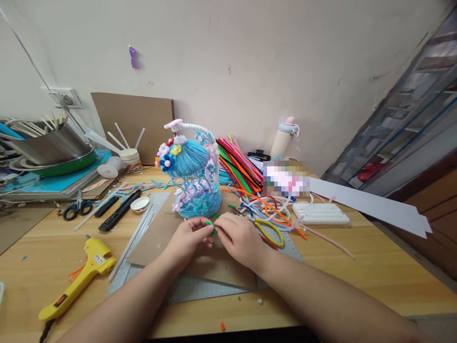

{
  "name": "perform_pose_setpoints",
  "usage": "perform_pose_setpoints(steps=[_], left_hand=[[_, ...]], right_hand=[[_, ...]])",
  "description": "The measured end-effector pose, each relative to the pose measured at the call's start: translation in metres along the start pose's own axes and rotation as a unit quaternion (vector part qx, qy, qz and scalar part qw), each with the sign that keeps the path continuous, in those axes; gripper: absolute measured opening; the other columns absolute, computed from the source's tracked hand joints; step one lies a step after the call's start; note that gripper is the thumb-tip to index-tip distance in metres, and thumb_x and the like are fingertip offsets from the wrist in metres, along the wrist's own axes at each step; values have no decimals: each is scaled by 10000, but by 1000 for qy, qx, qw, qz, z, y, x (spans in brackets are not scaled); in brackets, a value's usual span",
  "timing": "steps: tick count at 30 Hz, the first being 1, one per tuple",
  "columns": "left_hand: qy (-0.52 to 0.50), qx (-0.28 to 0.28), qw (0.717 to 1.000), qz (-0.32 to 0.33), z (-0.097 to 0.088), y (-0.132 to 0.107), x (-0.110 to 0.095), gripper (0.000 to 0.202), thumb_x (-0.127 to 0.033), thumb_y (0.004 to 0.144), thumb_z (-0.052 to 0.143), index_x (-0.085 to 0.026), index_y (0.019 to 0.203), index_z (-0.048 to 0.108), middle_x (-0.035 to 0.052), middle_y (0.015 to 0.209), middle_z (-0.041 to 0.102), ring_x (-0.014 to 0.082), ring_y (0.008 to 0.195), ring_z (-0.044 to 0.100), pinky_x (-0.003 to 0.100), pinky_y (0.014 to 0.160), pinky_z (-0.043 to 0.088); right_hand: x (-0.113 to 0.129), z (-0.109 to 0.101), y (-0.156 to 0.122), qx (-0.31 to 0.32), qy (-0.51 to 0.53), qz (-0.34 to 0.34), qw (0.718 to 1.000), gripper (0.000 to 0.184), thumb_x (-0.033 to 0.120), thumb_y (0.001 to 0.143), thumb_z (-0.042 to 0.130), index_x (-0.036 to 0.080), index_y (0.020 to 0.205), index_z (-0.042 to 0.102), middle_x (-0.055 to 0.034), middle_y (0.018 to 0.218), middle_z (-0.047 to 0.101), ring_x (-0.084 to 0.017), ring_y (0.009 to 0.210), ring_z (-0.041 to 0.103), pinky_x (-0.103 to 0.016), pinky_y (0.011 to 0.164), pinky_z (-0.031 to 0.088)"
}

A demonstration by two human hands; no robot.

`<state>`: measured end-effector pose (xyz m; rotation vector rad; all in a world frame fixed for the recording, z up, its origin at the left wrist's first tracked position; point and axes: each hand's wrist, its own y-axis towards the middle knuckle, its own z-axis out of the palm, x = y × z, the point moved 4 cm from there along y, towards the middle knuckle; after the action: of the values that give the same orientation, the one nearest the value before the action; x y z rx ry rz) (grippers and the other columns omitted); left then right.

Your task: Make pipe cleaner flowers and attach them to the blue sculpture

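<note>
My left hand [191, 237] and my right hand [241, 237] meet above a brown cardboard sheet [228, 274]. Pinched between the fingertips of both is a small piece of green pipe cleaner [210, 223], mostly covered by the fingers. Just behind them stands a blue fuzzy craft piece [189, 159] with coloured flowers and a white arched stem, on a round blue base [205, 202]. Yellow-handled pliers [269, 231] lie right beside my right hand, partly hidden by it.
A yellow hot glue gun [84, 274] lies at the left, near black scissors [78, 207] and a black cutter [119, 210]. Bundled pipe cleaners [239, 164] and a white power bank [321, 213] are at the right. A bottle [284, 138] stands by the wall.
</note>
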<state>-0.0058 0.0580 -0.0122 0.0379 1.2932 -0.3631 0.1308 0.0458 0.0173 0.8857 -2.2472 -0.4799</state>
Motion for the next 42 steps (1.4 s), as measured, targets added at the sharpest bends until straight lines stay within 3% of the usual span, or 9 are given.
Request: perform_pose_setpoints(steps=[6,10,15,17,19,22,25,28,42], left_hand=[[101,16,994,37,1,1,-5,198,-311,695,688,-141,746,602,-28,577,551,85,490,497,209,508,415],[155,42,985,58,4,-2,-11,166,-300,715,667,-150,736,600,-28,609,559,82,512,501,201,523,396],[184,58,978,74,6,-4,-14,160,-292,718,666,-150,754,600,-18,651,572,84,532,508,203,528,397],[144,36,987,68,3,-1,-12,175,-297,717,671,-148,754,588,-18,641,566,88,535,510,208,535,410],[64,15,997,45,0,1,-9,192,-301,715,678,-147,770,578,-10,645,571,95,553,523,215,549,426],[-52,6,999,-1,-2,3,-4,205,-277,688,710,-142,775,583,-8,653,575,74,522,492,194,513,404],[-78,45,994,-53,0,2,-1,199,-252,668,731,-131,774,614,-12,645,562,44,481,431,170,461,344],[-70,77,991,-84,3,-1,-1,193,-260,681,725,-120,782,638,-2,658,558,42,506,430,161,456,318],[-67,75,992,-83,1,0,3,169,-232,694,704,-118,757,595,-36,576,478,42,467,415,173,453,338]], right_hand=[[-1,-4,4,33,38,-45,998,154,151,852,440,182,759,558,-44,751,564,-161,723,507,-283,668,366],[-14,1,8,45,224,88,970,143,151,780,498,173,643,530,15,615,491,-111,591,445,-236,549,321],[-24,26,2,108,540,309,776,138,241,690,588,158,615,506,62,490,422,-56,417,310,-199,418,216],[-23,29,0,87,583,318,742,188,281,680,640,156,638,506,59,515,454,-50,425,353,-190,427,248],[-22,30,-1,66,571,307,758,234,350,718,641,157,670,517,42,562,501,-62,460,424,-193,451,297],[-22,25,-1,49,485,261,833,302,434,838,496,162,714,542,16,606,523,-91,517,482,-215,484,351],[-21,12,2,0,353,168,920,192,357,871,480,185,877,565,-5,748,551,-112,632,516,-232,566,405],[-14,3,6,16,246,53,968,98,249,871,498,197,914,569,-29,839,563,-143,768,527,-262,671,424],[-8,-3,6,81,5,-83,993,152,168,904,392,173,939,540,-82,890,593,-185,837,543,-290,708,411]])
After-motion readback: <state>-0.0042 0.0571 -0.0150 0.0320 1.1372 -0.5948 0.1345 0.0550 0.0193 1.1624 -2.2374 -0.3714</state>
